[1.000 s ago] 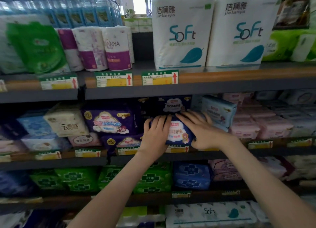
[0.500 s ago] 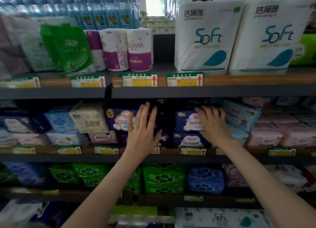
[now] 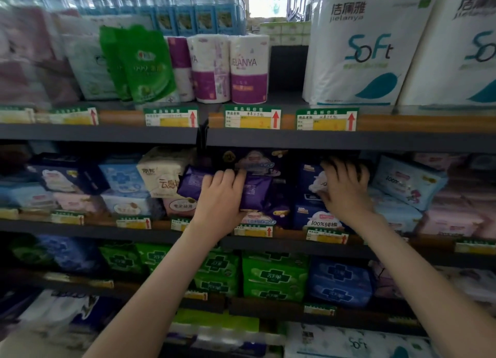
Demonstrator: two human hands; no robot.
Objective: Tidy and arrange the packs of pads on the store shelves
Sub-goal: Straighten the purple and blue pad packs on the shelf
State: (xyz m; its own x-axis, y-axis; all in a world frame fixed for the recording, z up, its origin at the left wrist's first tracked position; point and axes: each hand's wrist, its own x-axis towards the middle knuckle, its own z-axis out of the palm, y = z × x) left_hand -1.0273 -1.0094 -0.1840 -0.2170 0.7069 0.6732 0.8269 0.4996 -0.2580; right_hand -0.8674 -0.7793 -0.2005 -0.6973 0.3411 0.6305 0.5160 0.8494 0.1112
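On the middle shelf [image 3: 161, 230], at about twelve o'clock from the wearer, the left hand [image 3: 220, 196] now grips a purple pack of pads [image 3: 255, 190] — half a second ago that hand hung open in front of the packs, fingers spread and touching nothing. Its fingers curl over the pack's top edge, thumb below, and the pack stands tilted among darker purple packs. At one o'clock the right hand [image 3: 345, 188] has stayed on the navy pack of pads [image 3: 308, 180], fingers bent over its upper edge, pressing rather than clearly clasping. Another navy pack [image 3: 319, 218] lies beneath it, at the shelf's front edge.
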